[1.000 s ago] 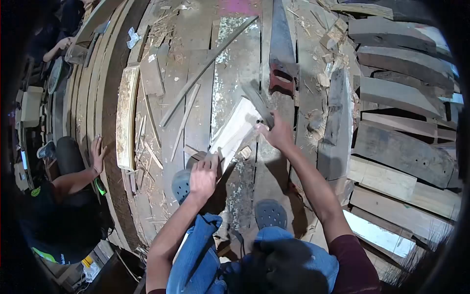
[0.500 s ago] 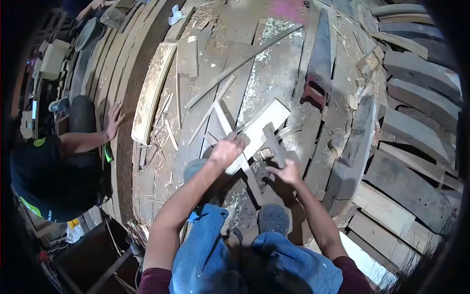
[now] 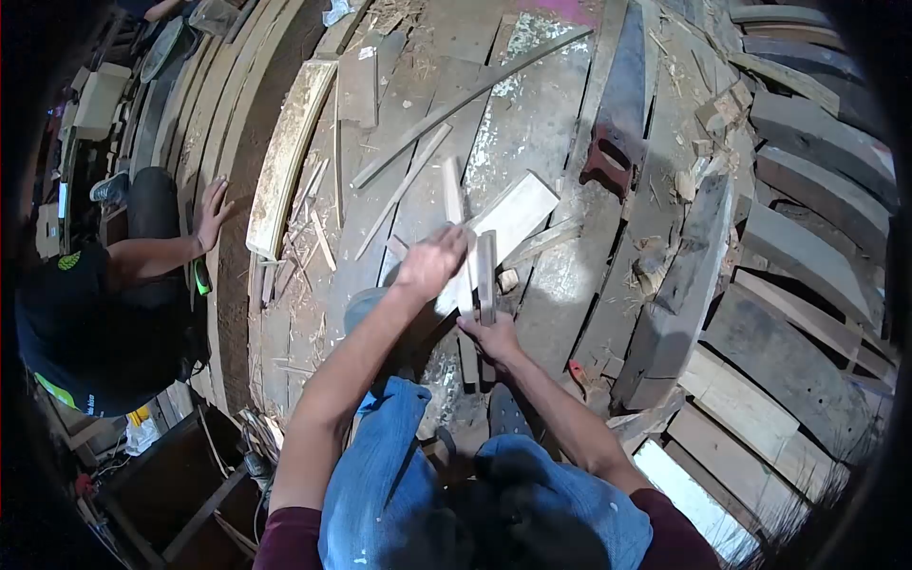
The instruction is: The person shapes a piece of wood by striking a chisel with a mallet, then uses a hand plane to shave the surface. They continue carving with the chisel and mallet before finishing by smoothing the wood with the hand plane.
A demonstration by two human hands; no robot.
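Near the middle of the view, my left hand is wrapped round a narrow pale wood strip, whose upper end sticks out past the fingers. Under the strip lies a short pale board, slanting up to the right. Just right of the strip, my right hand holds a dark flat-sided tool, upright in the view and close against the strip. The tool's exact kind is hard to tell. A small wood block rests right of the tool.
A handsaw with a red handle lies at the upper right. One long thin batten crosses the planks. Curved timbers are stacked at the right. At the left sits another person, one hand on a thick beam.
My right hand has moved left and down with the tool, which now stands beside the strip. The strip has turned more upright in the view. A red-handled object now shows at the lower right.
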